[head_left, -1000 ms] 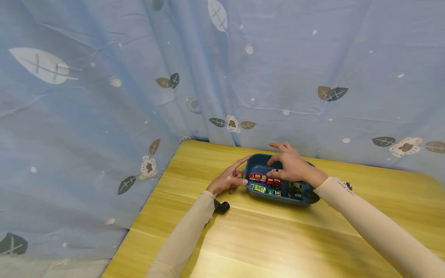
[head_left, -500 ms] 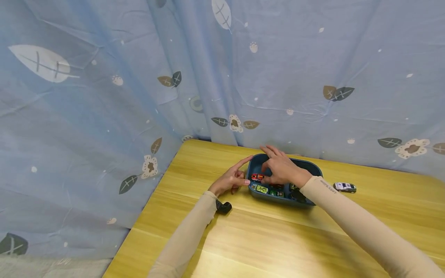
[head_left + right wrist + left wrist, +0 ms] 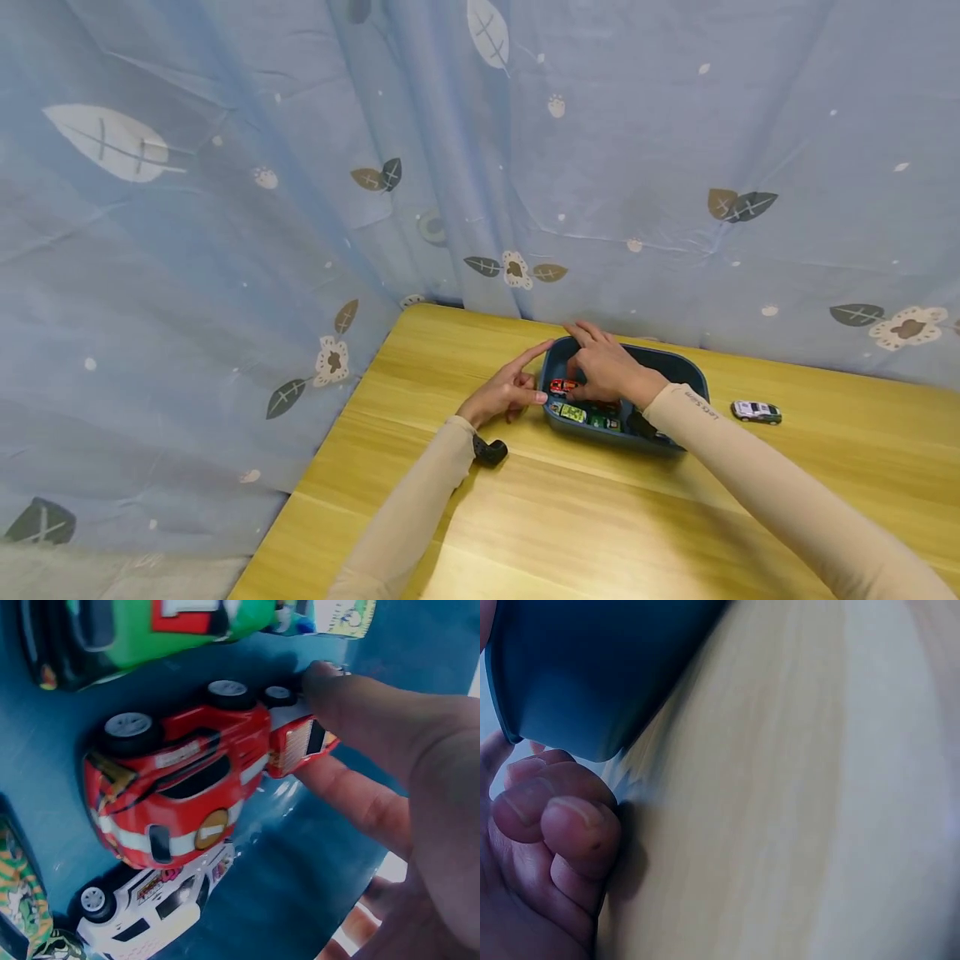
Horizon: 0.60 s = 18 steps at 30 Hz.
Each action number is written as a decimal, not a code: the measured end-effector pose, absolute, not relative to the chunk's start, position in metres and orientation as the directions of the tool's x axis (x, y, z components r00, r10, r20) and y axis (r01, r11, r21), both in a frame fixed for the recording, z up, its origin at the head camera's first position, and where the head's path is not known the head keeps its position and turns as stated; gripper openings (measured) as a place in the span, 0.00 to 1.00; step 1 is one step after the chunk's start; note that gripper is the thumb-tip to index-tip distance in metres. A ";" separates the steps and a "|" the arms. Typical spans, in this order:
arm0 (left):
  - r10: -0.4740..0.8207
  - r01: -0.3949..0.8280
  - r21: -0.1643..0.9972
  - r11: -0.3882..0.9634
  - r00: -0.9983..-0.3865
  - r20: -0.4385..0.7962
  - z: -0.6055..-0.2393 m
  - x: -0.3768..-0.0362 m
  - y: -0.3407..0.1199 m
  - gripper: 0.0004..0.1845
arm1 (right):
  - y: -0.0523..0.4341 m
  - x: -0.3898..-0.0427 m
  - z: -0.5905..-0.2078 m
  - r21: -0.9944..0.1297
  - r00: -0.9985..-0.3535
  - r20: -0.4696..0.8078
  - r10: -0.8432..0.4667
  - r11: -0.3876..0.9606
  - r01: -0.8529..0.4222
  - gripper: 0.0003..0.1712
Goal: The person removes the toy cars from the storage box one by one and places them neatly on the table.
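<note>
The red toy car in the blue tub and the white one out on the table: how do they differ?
The red car lies inside the tub, touched by the right hand; the white car sits alone on the table, outside the tub, untouched. Red is crowded by other cars; white has none beside it. Both are small toy cars.

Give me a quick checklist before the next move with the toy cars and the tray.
1. Tray steadied: ok. The left hand rests on the table with fingers against the tray's left end.
2. Right hand on a car: ok. Its fingertips touch the rear of the red car inside the tray; a firm pinch: cannot tell.
3. Red car upright: not ok. In the right wrist view it lies partly on its side, wheels showing.
4. Room in the tray: ok. The far half shows bare blue floor.
5. All cars in the tray: not ok. A white car sits on the table to its right.
</note>
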<state>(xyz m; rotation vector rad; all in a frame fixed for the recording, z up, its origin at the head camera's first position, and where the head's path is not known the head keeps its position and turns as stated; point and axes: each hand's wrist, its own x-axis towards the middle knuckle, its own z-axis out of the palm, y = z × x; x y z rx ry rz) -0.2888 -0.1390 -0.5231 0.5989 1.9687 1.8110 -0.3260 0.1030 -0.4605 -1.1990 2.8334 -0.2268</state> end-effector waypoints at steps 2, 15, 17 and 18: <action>0.562 0.040 0.997 0.068 -0.827 -0.005 -0.523 -0.289 -0.138 0.47 | 0.103 -0.325 -0.462 -0.154 -0.700 0.002 -0.714 0.691 -0.706 0.12; 0.574 0.038 0.997 0.062 -0.819 -0.004 -0.527 -0.292 -0.139 0.47 | 0.109 -0.324 -0.453 -0.233 -0.696 0.015 -0.718 0.674 -0.701 0.08; 0.569 0.034 0.998 0.057 -0.823 -0.005 -0.528 -0.293 -0.139 0.47 | 0.112 -0.323 -0.447 -0.251 -0.695 0.019 -0.718 0.670 -0.699 0.09; 0.565 0.031 0.998 0.053 -0.825 -0.004 -0.528 -0.294 -0.139 0.47 | 0.114 -0.323 -0.443 -0.255 -0.694 0.026 -0.720 0.666 -0.701 0.09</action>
